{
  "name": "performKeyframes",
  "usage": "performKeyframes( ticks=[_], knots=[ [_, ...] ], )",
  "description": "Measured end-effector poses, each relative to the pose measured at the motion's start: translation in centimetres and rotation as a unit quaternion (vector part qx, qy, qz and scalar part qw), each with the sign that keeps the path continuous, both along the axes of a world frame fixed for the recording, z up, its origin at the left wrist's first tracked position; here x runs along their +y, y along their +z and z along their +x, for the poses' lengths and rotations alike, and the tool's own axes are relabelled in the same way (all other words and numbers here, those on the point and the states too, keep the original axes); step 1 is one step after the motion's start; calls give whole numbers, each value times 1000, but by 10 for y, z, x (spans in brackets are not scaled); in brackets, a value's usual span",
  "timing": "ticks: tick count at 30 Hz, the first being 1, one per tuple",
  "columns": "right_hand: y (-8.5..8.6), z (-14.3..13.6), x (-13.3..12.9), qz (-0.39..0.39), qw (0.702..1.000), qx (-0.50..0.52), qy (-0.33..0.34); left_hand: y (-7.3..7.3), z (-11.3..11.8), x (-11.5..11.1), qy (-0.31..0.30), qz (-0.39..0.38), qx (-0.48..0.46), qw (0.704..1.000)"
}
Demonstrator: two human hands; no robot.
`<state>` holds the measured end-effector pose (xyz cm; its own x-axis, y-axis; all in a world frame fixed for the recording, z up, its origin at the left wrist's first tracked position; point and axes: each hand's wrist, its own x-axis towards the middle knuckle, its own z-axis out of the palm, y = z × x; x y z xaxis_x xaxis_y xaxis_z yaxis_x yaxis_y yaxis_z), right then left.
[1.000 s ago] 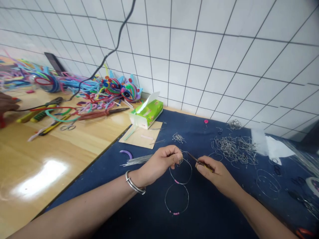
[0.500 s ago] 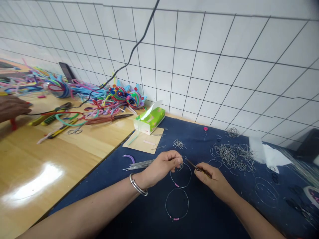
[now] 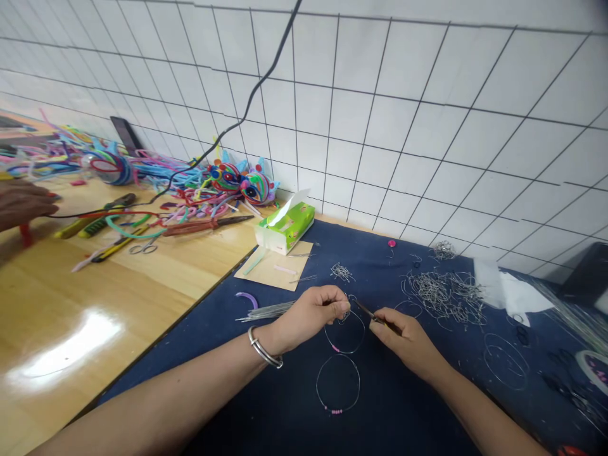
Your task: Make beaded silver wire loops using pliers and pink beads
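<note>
My left hand (image 3: 323, 313) is pinched on a thin piece of silvery wire whose end sticks out near the fingertips. In my right hand (image 3: 401, 332) is a pair of pliers (image 3: 363, 308), its narrow jaws pointing left towards that wire. Whether the jaws touch the wire I cannot tell. Below my left fingers lies a wire ring (image 3: 363, 339) with pink beads. Nearer to me is a second wire ring (image 3: 360, 383), also strung with pink beads. A bundle of straight wires (image 3: 270, 311) lies partly behind my left wrist.
A tangled heap of bent wires (image 3: 444, 297) lies right, with a smaller wire pile (image 3: 341, 272) ahead. A green tissue box (image 3: 297, 228) touches a brown card (image 3: 266, 275). Left are red-handled pliers (image 3: 190, 228), colourful pipe cleaners (image 3: 161, 171) and another person's hand (image 3: 23, 204).
Both hands stay almost in place, the pliers still close to my left fingertips. The view has shifted slightly. Both beaded rings lie where they were.
</note>
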<state>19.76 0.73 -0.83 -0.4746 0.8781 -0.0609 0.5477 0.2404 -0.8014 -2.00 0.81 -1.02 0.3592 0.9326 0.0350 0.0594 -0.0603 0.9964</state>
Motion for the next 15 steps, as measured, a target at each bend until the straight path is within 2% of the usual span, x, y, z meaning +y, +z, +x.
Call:
performKeyframes(
  ticks=[11, 15],
  knots=[
    [-1, 0, 1, 3, 1000, 5, -26, -6, 0, 3, -45, -116, -86, 988],
    [-1, -1, 0, 1, 1000, 4, -31, -5, 1, 2, -52, -137, -109, 983]
  ],
)
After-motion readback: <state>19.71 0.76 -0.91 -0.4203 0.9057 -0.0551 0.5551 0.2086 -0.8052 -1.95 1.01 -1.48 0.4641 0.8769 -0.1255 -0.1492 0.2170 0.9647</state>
